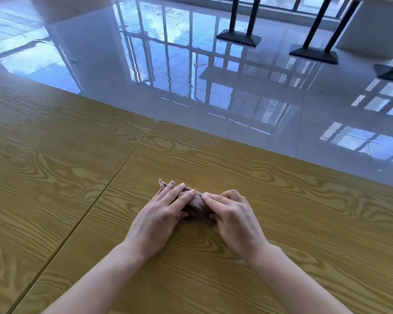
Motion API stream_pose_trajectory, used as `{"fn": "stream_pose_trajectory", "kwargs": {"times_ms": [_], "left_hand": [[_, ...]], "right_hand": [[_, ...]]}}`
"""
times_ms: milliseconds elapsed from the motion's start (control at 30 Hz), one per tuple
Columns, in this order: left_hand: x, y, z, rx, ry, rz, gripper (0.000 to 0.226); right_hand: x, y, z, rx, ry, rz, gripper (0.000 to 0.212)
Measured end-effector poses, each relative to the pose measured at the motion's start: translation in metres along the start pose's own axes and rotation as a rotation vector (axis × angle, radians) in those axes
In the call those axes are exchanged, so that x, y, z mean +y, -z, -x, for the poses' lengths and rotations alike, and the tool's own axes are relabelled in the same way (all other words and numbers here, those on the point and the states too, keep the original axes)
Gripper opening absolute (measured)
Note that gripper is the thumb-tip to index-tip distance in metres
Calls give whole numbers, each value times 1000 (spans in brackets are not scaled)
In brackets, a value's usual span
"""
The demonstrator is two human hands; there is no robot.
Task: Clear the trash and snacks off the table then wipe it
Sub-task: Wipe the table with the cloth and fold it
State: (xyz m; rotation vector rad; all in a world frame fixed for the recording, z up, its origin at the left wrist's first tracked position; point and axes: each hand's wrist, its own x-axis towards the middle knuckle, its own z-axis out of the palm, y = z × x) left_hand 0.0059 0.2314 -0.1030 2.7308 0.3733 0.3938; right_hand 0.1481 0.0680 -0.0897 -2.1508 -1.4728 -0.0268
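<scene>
I see 1 brown cloth (196,203) bunched under my left hand (162,215) and right hand (233,217), fingers pressing it; bare table (281,211) surrounds them.

Two bare forearms, left hand (159,219) and right hand (233,219) ringless, sleeveless.

I see my left hand (161,214) and right hand (233,217) both pressed on a small bunched brown cloth (196,203) at lower centre, on the wood-grain table (281,211); glossy floor (168,64) fills the upper frame.
</scene>
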Motion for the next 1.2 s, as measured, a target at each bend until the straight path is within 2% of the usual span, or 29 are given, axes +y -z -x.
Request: {"fn": "stream_pose_trajectory", "kwargs": {"times_ms": [133, 267, 767, 1000, 1200], "left_hand": [[-28, 7, -13, 16, 36, 20, 55], [-51, 11, -27, 28, 62, 43, 55], [-107, 23, -96, 25, 148, 86, 52], [-100, 31, -99, -90, 198, 39, 51], [-88, 53, -111, -259, 236, -209, 54]], "right_hand": [[-1, -17, -32, 0, 17, -16, 35], [0, -31, -59, -15, 24, -24, 38], [4, -56, -145, -50, -86, 32, 37], [-6, -46, -150, -154, -138, 74, 41], [-12, -29, -155, -279, -241, 11, 55]]}}
